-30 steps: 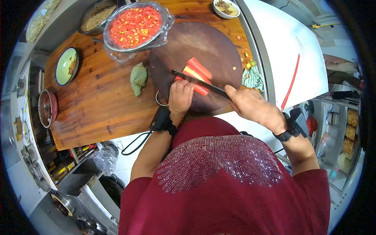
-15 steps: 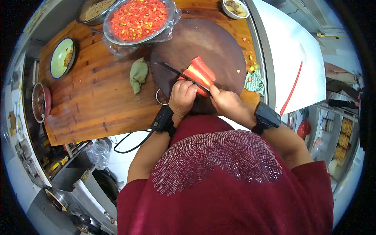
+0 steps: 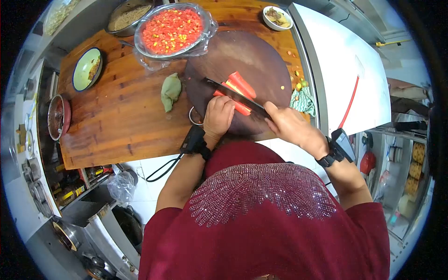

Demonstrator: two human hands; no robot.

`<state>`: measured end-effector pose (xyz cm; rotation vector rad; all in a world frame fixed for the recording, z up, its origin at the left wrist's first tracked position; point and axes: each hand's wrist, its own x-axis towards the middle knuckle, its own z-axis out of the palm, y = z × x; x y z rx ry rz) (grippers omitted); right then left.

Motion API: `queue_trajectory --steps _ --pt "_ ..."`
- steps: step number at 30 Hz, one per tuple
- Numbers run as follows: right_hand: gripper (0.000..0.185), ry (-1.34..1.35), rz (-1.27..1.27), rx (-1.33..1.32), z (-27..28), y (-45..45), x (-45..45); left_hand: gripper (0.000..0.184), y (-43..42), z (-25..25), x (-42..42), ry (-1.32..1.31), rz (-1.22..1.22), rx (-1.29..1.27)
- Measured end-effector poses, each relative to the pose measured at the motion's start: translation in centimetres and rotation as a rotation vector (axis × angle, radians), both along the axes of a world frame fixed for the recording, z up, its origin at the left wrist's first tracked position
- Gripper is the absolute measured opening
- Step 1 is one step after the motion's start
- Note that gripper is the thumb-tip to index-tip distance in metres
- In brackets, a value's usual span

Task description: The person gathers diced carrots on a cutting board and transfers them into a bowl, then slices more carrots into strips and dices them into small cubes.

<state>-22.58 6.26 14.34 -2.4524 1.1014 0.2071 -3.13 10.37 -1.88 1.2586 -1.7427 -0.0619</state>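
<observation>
On the round dark cutting board [image 3: 242, 51] lie red carrot pieces [image 3: 242, 85], cut lengthwise, with some yellow core showing. My right hand [image 3: 291, 125] is wrapped round the handle of a dark-bladed knife [image 3: 235, 95], whose blade lies across the carrot pieces. My left hand [image 3: 219, 114] presses with bent fingers on the near end of the carrot, left of the blade. Its fingertips are partly hidden.
A plastic-lined bowl of diced red and yellow pieces [image 3: 171, 31] stands behind the board. A green cloth [image 3: 171, 92] lies left of it. Also around are a yellow-green bowl [image 3: 87, 69], a red bowl [image 3: 59, 117], a small white bowl [image 3: 277, 18] and a striped cloth [image 3: 303, 101].
Half a second ago my right hand and the knife were closer in, near my left hand. The right hand has since drawn back to the right with the knife. The whole view has shifted slightly.
</observation>
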Motion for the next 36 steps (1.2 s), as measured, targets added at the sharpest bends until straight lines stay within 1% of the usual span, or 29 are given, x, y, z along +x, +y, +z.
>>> queue_trajectory --steps 7,9,16,21,24,28,30,32,34,35,36 --pt "0.021 0.081 0.02 0.053 1.6 -0.3 -0.6 0.021 0.1 -0.1 -0.1 -0.013 0.004 0.008" --pt "0.019 0.176 0.019 0.047 2.0 -0.1 0.0 0.02 0.1 0.0 -0.1 -0.008 0.007 0.004" --pt "0.018 0.119 0.009 0.098 1.8 -0.5 1.1 0.02 -0.1 -0.3 -0.2 -0.005 0.003 0.008" --pt "0.016 0.091 -0.022 0.135 0.6 -0.9 1.6 0.019 -0.1 0.2 -0.1 -0.023 0.003 0.03" --pt "0.015 0.139 -0.025 0.154 0.7 -1.0 2.0 0.019 0.0 0.6 0.1 -0.014 -0.014 0.04" --pt "0.017 0.083 0.002 0.105 -3.2 -0.6 1.9 0.021 0.0 -0.1 -0.2 -0.031 -0.004 0.034" --pt "0.02 0.076 -0.087 0.086 -5.4 -0.2 1.9 0.021 -0.3 -0.3 0.1 -0.047 -0.013 0.005" --pt "0.023 0.035 -0.095 0.077 -6.1 0.1 1.3 0.022 -0.1 -0.1 -0.2 -0.062 0.02 0.045" --pt "0.017 0.019 -0.08 0.046 -5.7 -0.6 1.5 0.022 -0.4 -0.1 -0.2 -0.058 -0.003 0.05" --pt "0.017 0.005 -0.073 0.042 -5.6 -0.8 1.3 0.021 -0.4 -0.1 -0.1 -0.041 -0.026 0.068" --pt "0.017 -0.044 -0.07 -0.019 -5.4 -1.2 0.6 0.021 -0.6 0.1 0.0 -0.051 -0.021 0.064"
